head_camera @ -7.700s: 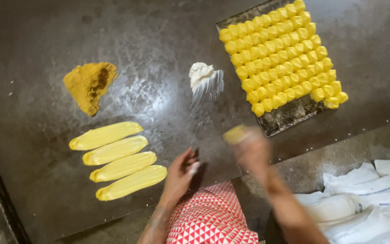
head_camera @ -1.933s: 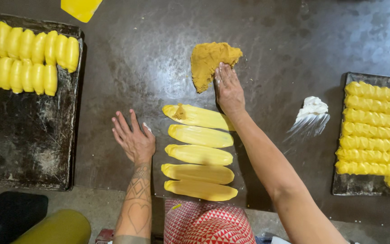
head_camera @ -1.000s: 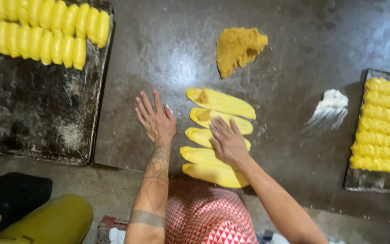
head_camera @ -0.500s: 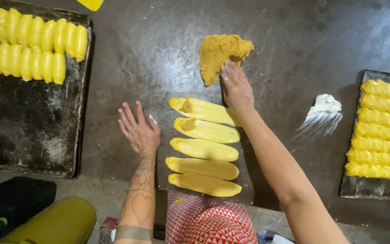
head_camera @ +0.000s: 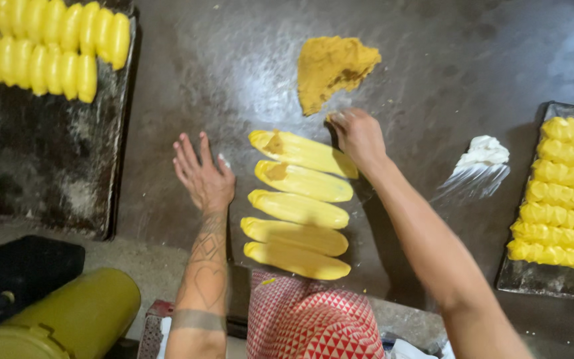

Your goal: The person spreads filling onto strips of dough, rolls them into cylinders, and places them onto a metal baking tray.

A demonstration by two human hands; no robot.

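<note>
- Right hand point(head_camera: 359, 135): the fingers are drawn together, seemingly pinched on a small bit of the brownish-yellow filling, though what lies under the fingertips cannot be made out. The hand sits between the mound of filling point(head_camera: 332, 68) and the far end of the topmost dough strip point(head_camera: 302, 153).
- Left hand point(head_camera: 202, 176): flat on the dark worktable point(head_camera: 220, 60), palm down, fingers spread apart and holding nothing, just beside the near ends of the strips.
- The dough: five flattened yellow strips lie in a stack-like row in front of the person, between the two hands. The top strip and the second strip point(head_camera: 303, 181) each carry a dab of filling at their left end; the three lower strips point(head_camera: 297, 233) show none.
- Judgement on the step: filling is being portioned onto the strips one by one, two done and three to go. The next move looks to call for carrying a pinch across to the third strip and setting it at the same end, without dragging crumbs over the others.
- Farther out: a smear of white paste point(head_camera: 481, 156) lies right of the strips; a dark tray point(head_camera: 48, 173) at the left holds ridged yellow pieces along its far edge, and another tray point(head_camera: 519, 282) at the right is packed with rows of them.
- At the near edge: a red-and-white patterned cloth point(head_camera: 307, 322) and a yellow-green cylinder point(head_camera: 68, 319).
</note>
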